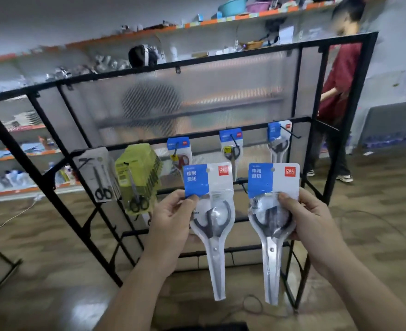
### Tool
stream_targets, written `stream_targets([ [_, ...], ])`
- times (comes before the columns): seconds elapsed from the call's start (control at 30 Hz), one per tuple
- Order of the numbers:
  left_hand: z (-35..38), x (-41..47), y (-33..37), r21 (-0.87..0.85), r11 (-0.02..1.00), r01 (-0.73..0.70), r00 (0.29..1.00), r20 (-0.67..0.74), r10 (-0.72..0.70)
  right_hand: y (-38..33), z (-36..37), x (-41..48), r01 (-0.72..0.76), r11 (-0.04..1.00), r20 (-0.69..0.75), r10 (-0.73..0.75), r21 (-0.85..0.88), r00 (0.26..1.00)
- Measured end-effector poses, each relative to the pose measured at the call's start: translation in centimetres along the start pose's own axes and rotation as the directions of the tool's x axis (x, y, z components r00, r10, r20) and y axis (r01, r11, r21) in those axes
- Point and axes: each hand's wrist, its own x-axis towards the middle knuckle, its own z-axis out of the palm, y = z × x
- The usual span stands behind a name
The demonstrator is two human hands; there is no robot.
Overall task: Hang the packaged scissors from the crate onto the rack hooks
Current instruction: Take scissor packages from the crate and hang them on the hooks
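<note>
My left hand [173, 216] holds one clear plastic pack of grey-handled scissors [211, 211] with a blue and white card. The thumb presses on the lower edge of the blue part, and the other fingers are behind the pack. My right hand [309, 218] holds a second pack [272, 204] of the same kind. Its thumb lies on the clear bubble over the handles, and the fingers are curled round the right edge.

Both packs are upright with the blades pointing down. They are side by side and apart from each other, in front of the lower part of the black metal rack [221, 60]. Between their two cards a bare black hook [242, 183] shows on a lower rail of the rack.

On the rail above, three blue and white packs hang on hooks: one with red handles [179, 151], a middle one [230, 144], and one near the right end [278, 137]. Toward the left end of this rail hangs a thick stack of yellow-green packs [137, 177] with black scissors, and just beside it a grey pack [99, 175], also with black scissors.

Behind the right edge of the rack stands a person in a dark red shirt [340, 80].
</note>
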Motion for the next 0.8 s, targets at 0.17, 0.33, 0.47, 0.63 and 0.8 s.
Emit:
stream_targets([
  [0.17, 0.8, 2.3, -1.1, -0.045, 0.998, 0.053, 0.996, 0.08, -0.049, 1.0, 0.4, 2.2, -0.056, 0.997, -0.08, 0.06, 0.052, 0.995],
  [0.33, 2.4, 6.1, -2.2, -0.083, 0.994, 0.064, 0.991, 0.124, -0.053, 0.5, -0.6, 4.0, -0.023, 0.998, -0.157, 0.015, -0.051, 0.987],
  [0.47, 5.8, 8.5, -3.6, -0.113, 0.994, 0.001, 0.989, 0.146, 0.015, 0.9, -3.3, 6.3, 0.054, 0.982, -0.264, -0.102, -0.18, 0.959],
  [0.63, 11.7, 12.0, -4.7, -0.098, 0.995, -0.022, 0.979, 0.199, 0.041, 1.6, -6.9, 12.5, 0.086, 0.976, -0.292, -0.144, -0.202, 0.946],
  [0.8, 18.3, 15.9, -5.2, -0.092, 0.996, -0.007, 0.989, 0.144, 0.02, 2.7, -10.8, 21.2, 0.17, 0.976, -0.249, -0.2, -0.138, 0.948],
])
